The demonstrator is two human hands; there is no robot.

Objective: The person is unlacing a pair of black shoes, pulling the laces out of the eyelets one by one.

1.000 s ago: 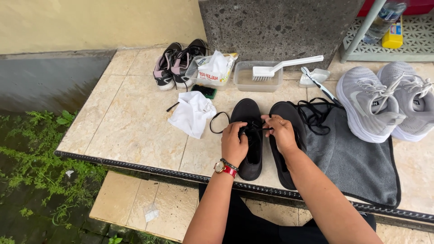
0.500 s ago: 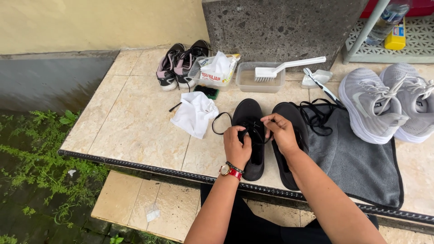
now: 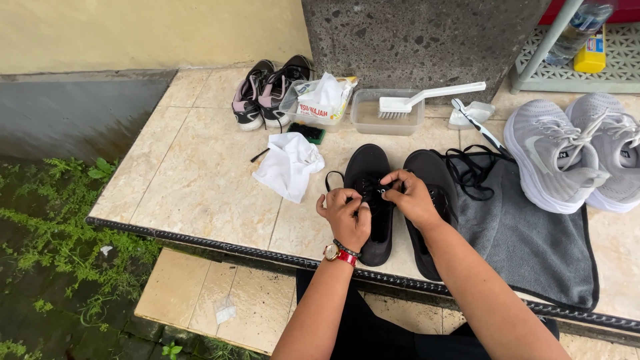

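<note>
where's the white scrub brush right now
In the head view, the white scrub brush lies across the clear plastic tub at the tiled ledge's far edge, beyond the black shoes.

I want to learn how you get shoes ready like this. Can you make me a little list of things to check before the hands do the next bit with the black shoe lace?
1. Both hands on the lace: ok. The left hand and right hand pinch at the lacing of the left black shoe.
2. Shoe lying flat on the tiled ledge: ok.
3. Second black shoe close by: ok, right beside it, partly on the grey towel.
4. Loose black lace within reach: ok, on the towel.
5. Lace fully out of the eyelets: cannot tell, fingers hide it.
6. Brush ready: ok, resting on the clear tub.
</note>
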